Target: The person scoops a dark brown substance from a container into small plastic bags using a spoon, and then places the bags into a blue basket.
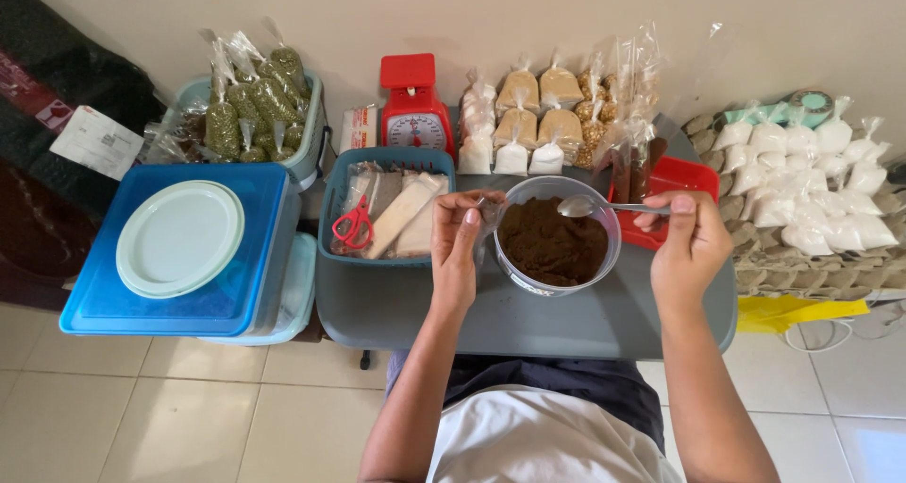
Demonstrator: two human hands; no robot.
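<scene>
We see right hand (692,242) pinching metal spoon (604,207), bowl of spoon over 1 o'clock rim of clear round tub of dark brown powder (555,244), mid grey desk (396,308).

Left hand (457,247), 9 o'clock of tub, grip closed on small clear plastic bag (491,214) (mouth hard to make out).

Risks, our judgement:
- powder slipping off spoon onto desk
- limp bag mouth collapsing, spoon missing it
- elbow nudging tub

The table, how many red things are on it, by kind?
Scale: 1
Scissors with red handles, in the blue basket: 1
Red tray, behind the right hand: 1
Total: 3 red things
</scene>
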